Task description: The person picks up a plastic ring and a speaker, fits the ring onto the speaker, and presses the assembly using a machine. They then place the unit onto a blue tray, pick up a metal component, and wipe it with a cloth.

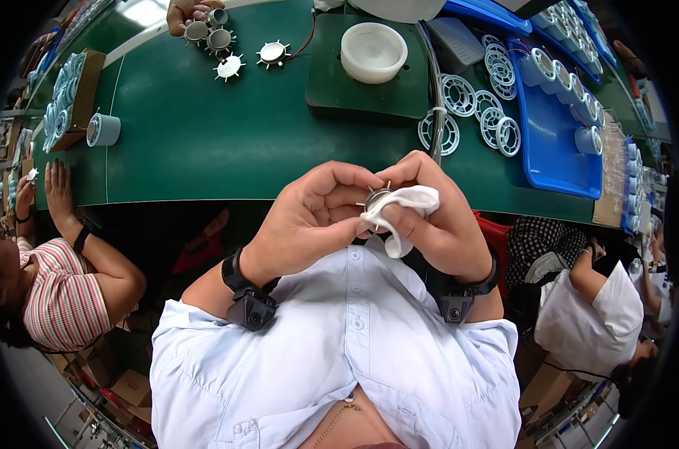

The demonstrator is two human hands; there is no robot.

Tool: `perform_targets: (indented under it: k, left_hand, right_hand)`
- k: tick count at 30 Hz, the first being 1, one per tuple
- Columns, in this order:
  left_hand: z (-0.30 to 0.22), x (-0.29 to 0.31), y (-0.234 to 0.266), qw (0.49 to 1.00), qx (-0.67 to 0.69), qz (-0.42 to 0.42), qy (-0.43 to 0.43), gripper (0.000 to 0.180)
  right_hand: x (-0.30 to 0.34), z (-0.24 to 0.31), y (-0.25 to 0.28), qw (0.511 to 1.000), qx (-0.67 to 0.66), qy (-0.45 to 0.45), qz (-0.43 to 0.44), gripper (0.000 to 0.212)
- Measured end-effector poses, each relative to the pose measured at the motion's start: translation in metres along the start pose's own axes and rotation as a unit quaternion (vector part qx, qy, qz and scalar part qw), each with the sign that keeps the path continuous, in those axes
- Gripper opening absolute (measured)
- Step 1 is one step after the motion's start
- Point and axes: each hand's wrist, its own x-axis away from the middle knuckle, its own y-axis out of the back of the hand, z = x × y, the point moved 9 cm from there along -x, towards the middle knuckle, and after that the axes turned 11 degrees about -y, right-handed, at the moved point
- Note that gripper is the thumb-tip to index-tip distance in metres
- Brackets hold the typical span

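Close to my chest, just off the table's near edge, my left hand point(307, 212) pinches a small round metal part with thin prongs point(376, 197). My right hand point(444, 221) is closed on a white cloth point(413, 200), which covers the right side of that part and hangs below it. Much of the part is hidden by the cloth and fingers. Farther off on the green table lie similar pronged discs, one white point(229, 67) and one silver with a red wire point(273, 52). Another person's hand point(188, 13) is beside a group of grey round parts point(219, 40).
A white round bowl point(374, 52) sits on a dark green block point(332, 90). To the right are several pale spoked rings point(459, 96) and a blue tray point(552, 161) with white cylinders point(537, 67). A white cylinder point(103, 130) stands left, by a cardboard box point(85, 97). People sit on both sides.
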Motion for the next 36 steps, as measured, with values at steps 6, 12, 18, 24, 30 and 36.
perform_targets:
  k: [6,12,18,24,30,36]
  left_hand:
    - [-0.006,0.002,0.000,0.998,0.059,0.005,0.015,0.040]
    - [-0.012,0.007,-0.001,0.997,0.075,0.009,0.028,0.041]
    - [-0.014,0.007,0.002,0.997,0.076,0.002,0.018,0.042]
    - [-0.015,0.002,0.008,0.997,0.080,-0.011,0.010,0.041]
    - [-0.024,-0.003,0.035,0.999,0.020,-0.030,-0.041,0.041]
    - [-0.079,-0.016,0.101,0.982,-0.125,-0.081,-0.115,0.052]
  right_hand:
    - [0.002,0.002,0.000,0.993,-0.113,-0.039,-0.020,0.021]
    - [0.010,-0.007,0.032,0.980,-0.166,-0.023,-0.108,0.029]
    - [0.013,-0.007,0.045,0.977,-0.175,0.034,-0.122,0.029]
    - [0.010,-0.007,0.051,0.977,-0.171,0.037,-0.124,0.026]
    - [0.019,-0.010,0.071,0.970,-0.177,0.089,-0.142,0.022]
    - [0.041,-0.029,0.116,0.941,-0.074,0.152,-0.292,0.029]
